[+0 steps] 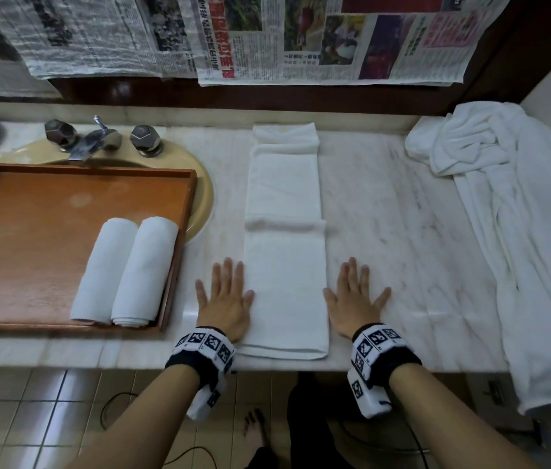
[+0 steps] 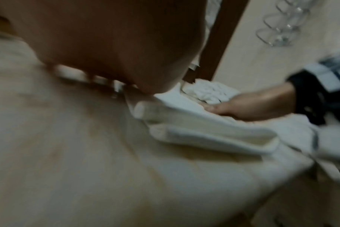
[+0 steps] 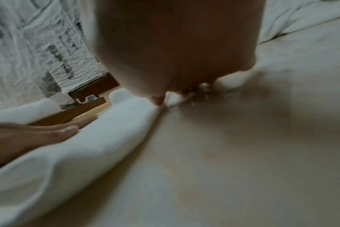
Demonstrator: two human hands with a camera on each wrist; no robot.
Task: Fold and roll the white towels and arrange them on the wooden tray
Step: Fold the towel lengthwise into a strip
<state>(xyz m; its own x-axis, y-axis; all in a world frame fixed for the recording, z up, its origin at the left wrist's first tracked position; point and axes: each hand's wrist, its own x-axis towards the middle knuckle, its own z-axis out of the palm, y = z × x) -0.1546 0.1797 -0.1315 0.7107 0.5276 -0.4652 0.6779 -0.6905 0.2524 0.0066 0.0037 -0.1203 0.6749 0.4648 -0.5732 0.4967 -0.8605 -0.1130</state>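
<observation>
Head view: I see my left hand [image 1: 225, 299] and right hand [image 1: 352, 297] flat, fingers spread, each grip released, flanking the folded white towel [image 1: 286, 238] on the marble surface [image 1: 385, 204]; 2 rolled towels [image 1: 125, 272] lie on the wooden tray [image 1: 30, 238].

Counter [image 1: 385, 204]: polished pale marble, glossy w/ grey veins. Folded towel [image 1: 286, 238], centre: white terry cloth, matt, nubby. Tray [image 1: 47, 211], left: reddish wood, smooth satin sheen. Tap [image 1: 98, 137], upper left: shiny faceted metal. Newspaper [image 1: 267, 35], top: crinkled paper.
</observation>
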